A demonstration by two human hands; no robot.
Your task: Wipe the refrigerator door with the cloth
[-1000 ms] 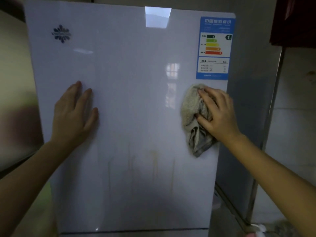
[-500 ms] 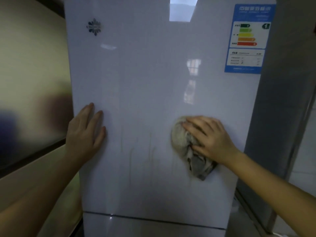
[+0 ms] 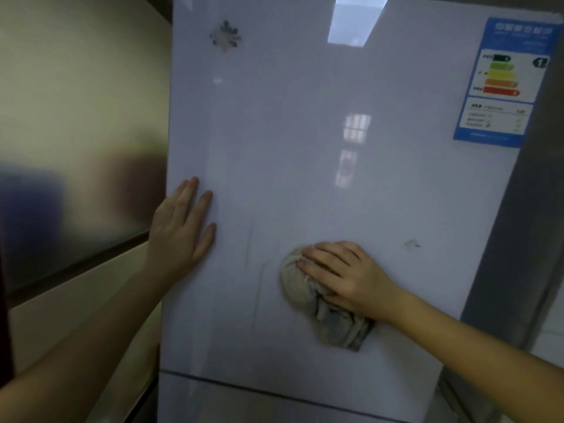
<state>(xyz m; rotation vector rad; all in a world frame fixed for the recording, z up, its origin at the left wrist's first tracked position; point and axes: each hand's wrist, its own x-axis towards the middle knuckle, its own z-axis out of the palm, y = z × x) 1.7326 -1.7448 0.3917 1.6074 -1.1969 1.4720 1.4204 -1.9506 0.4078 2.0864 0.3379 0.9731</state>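
The glossy white refrigerator door point(image 3: 305, 141) fills most of the head view. A crumpled beige-grey cloth point(image 3: 308, 297) lies against its lower middle. My right hand point(image 3: 345, 276) presses the cloth flat to the door with fingers spread over it; the cloth's grey tail hangs out below the palm. My left hand point(image 3: 180, 230) rests flat on the door near its left edge, fingers straight and pointing up. Faint vertical drip streaks point(image 3: 253, 270) run down the door between the two hands, and a small smudge point(image 3: 412, 244) sits to the right of the cloth.
A blue energy label point(image 3: 503, 83) is stuck at the door's top right, a snowflake logo point(image 3: 225, 35) at top left. A seam to the lower door point(image 3: 274, 392) runs across below. A blurred cabinet front point(image 3: 76, 148) is left, the fridge's grey side point(image 3: 534, 239) right.
My right hand has slid the cloth down and to the left, from beside the label to the lower middle of the door. The left hand stays flat; the view shifted left.
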